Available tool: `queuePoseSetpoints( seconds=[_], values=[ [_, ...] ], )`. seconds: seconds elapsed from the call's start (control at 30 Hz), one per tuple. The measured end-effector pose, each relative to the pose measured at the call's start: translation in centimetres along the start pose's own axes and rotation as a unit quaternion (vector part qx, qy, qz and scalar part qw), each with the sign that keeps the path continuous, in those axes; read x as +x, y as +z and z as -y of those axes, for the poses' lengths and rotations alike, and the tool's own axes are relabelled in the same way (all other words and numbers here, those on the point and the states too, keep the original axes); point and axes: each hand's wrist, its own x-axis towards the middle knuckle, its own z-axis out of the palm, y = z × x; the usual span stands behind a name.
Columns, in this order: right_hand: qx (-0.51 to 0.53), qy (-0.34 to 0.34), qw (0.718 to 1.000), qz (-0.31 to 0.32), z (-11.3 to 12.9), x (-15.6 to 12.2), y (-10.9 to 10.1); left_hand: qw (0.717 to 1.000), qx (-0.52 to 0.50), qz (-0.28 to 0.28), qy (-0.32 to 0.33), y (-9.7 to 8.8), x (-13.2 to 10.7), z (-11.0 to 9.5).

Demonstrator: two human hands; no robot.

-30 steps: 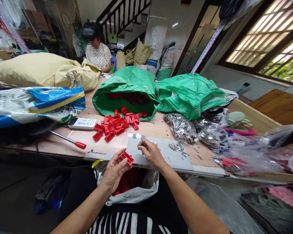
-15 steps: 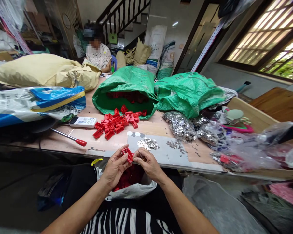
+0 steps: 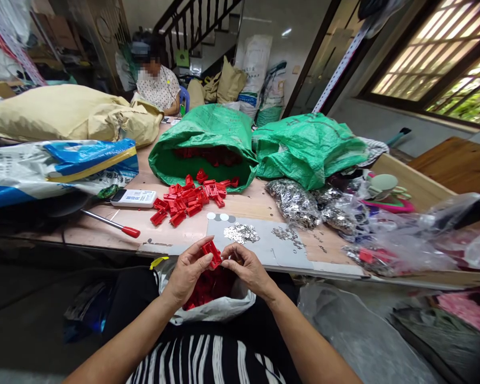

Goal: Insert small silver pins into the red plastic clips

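Between the thumb and fingers of my left hand (image 3: 188,274) is a small red plastic housing (image 3: 212,254), its hollow side facing up. My right hand (image 3: 248,271) pinches close against the housing's right edge; whatever its fingertips hold is too small to make out. Both hands are over a white bag (image 3: 236,309) on my lap, with more red pieces (image 3: 206,293) inside. Just beyond, a heap of flat silver metal pieces (image 3: 241,233) lies on a grey sheet (image 3: 264,250), with darker small metal parts (image 3: 288,234) to its right.
A pile of red housings (image 3: 184,201) spills from an open green sack (image 3: 202,125). A red-tipped lever (image 3: 130,231) and a white device (image 3: 134,198) are at left. Plastic bags of metal parts (image 3: 292,205) stand at right. Another person (image 3: 160,88) sits across the table.
The red housing has turned slightly in my left hand and sits a little further right. My right fingers stay near its edge. The view has shifted slightly.
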Motion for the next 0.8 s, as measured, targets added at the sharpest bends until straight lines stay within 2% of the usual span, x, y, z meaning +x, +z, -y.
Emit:
queuePoseSetpoints(
  seconds=[0.17,0.27,0.37,0.47,0.67,0.8],
  values=[
    [-0.035,0.006,0.999,0.003,0.2,-0.2,-0.5,0.997,0.074,0.011,0.013,-0.4,0.2,0.5],
    [-0.114,-0.019,0.993,-0.002,0.5,-0.3,-1.0,0.985,0.162,0.02,0.062,-1.0,0.7,1.0],
    [-0.202,-0.05,0.978,-0.007,0.5,-0.3,-1.3,0.949,0.282,0.016,0.141,-1.8,1.5,1.4],
    [-0.27,-0.036,0.962,-0.008,-0.1,-0.4,-1.4,0.908,0.378,0.013,0.181,-2.4,2.3,1.7],
    [-0.329,-0.028,0.944,-0.018,-0.9,-0.2,-1.3,0.868,0.472,0.026,0.154,-2.9,3.5,2.1],
    [-0.342,-0.044,0.938,-0.007,-1.0,0.1,-1.4,0.848,0.503,0.039,0.163,-3.0,3.9,2.1]
  ],
)
